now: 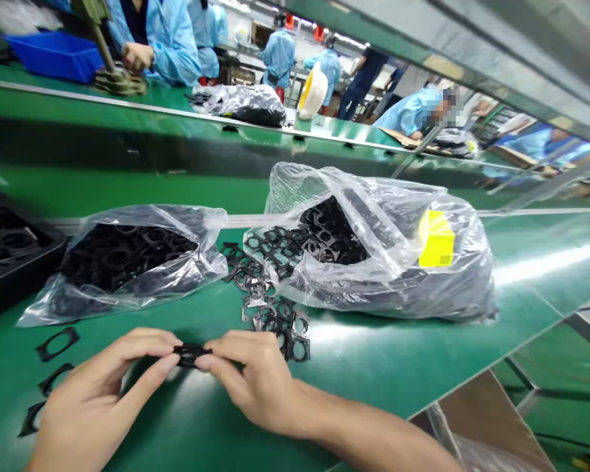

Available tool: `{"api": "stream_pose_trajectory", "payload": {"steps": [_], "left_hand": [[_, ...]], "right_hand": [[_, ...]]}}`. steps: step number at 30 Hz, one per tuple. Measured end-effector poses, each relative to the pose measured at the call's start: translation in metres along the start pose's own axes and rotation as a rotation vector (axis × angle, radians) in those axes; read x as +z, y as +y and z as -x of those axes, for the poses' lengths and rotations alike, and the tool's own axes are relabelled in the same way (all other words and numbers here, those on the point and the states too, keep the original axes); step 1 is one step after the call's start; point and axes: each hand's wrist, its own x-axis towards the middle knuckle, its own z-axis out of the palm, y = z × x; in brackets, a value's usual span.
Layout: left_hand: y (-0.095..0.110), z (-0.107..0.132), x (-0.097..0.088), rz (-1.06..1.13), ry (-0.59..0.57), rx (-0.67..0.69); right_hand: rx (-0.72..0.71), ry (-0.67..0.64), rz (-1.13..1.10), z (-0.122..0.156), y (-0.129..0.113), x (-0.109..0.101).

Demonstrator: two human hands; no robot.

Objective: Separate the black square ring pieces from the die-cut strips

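Head view: both hands meet low over the green table (pixel 373 373), pinching a black part (pixel 191 355) between them. The left hand (pixel 96 390) grips its left end between thumb and fingertips; the right hand (pixel 255 373) grips its right end likewise. Whether it is one piece or several is too small to tell. Flat black frames (pixel 59 342) lie beside the left hand, partly covered by it. Just beyond the right hand spreads a loose heap of similar pieces (pixel 275 314), between an open clear bag (pixel 206 265) and a larger bag (pixel 373 296) bearing a yellow label (pixel 436 239)
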Motion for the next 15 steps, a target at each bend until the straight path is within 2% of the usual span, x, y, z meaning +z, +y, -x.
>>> {"api": "stream_pose_trajectory", "payload": {"steps": [3, 5, 9, 12, 15], "left_hand": [[-0.006, 0.009, -0.001, -0.064, -0.002, -0.086], [-0.004, 0.009, -0.002, -0.098, -0.009, -0.098], [0.008, -0.005, 0.001, -0.084, 0.001, -0.136], [0.017, -0.019, 0.003, 0.005, -0.029, -0.302], [0.019, -0.030, 0.002, 0.136, -0.076, -0.380]], "right_hand": [[-0.001, -0.002, -0.019, 0.000, -0.001, 0.000], [-0.018, -0.001, -0.028, -0.001, 0.000, 0.000], [-0.079, 0.006, -0.003, -0.004, 0.002, 0.000], [-0.097, 0.048, 0.075, -0.007, 0.001, 0.001], [-0.174, 0.079, 0.116, -0.011, 0.006, 0.003]]}}
